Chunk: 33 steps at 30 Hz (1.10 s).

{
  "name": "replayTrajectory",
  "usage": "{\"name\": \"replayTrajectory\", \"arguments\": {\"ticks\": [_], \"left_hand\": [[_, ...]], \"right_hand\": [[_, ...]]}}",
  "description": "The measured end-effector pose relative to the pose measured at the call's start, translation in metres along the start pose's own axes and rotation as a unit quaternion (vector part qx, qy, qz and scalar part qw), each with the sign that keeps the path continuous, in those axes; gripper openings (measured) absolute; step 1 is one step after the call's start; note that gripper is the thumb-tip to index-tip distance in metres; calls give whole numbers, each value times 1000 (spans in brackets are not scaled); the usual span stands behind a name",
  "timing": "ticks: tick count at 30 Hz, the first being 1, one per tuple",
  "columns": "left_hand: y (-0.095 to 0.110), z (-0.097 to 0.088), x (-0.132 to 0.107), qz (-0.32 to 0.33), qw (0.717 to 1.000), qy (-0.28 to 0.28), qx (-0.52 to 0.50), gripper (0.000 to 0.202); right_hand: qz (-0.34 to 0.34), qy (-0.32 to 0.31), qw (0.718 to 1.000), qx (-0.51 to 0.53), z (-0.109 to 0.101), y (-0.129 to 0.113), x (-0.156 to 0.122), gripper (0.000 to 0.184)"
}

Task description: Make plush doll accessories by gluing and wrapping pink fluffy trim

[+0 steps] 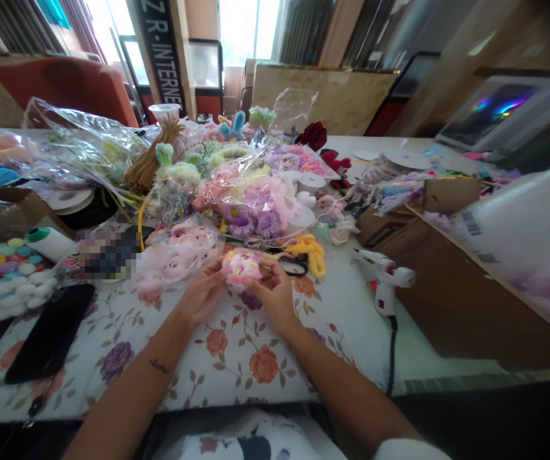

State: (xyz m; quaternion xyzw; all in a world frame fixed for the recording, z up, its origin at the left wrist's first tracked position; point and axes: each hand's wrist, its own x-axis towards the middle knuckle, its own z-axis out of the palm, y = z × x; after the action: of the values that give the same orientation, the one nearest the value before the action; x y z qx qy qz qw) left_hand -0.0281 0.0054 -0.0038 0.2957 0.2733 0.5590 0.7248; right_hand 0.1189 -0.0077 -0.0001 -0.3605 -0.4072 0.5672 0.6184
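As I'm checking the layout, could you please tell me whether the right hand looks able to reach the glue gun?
Probably yes: mostly flat flowered cloth lies between the right hand and the glue gun, though that hand is occupied with the small pink item.

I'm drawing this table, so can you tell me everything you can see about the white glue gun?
The white glue gun looks like plastic, with a narrow nozzle pointing left and away from the person, and a rounded back end. Its handle has a small red mark, perhaps a switch; an orange-red part in front may be the trigger. A black cord runs from the handle toward the table's near edge. It sits on the table beside a cardboard box, and the right hand is apart.
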Motion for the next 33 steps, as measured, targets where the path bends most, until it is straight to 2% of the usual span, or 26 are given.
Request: {"name": "replayTrajectory", "arguments": {"ticks": [4,12,17,25,28,33], "left_hand": [[2,6,0,2,999,34,-16,24],[-4,9,0,27,998,62,11,30],[-4,14,-1,40,996,77,8,26],[-2,10,-6,25,998,-38,37,39],[-2,9,-6,28,997,-44,48,42],[-6,8,-3,62,991,-25,113,40]], "right_hand": [[-9,1,1000,1,1,2,-1,43],[8,-3,1000,4,-3,10,-1,42],[21,10,1000,13,-2,9,2,41],[16,29,999,26,1,3,1,46],[15,35,999,17,1,3,1,46],[40,42,998,14,-2,6,2,42]]}}
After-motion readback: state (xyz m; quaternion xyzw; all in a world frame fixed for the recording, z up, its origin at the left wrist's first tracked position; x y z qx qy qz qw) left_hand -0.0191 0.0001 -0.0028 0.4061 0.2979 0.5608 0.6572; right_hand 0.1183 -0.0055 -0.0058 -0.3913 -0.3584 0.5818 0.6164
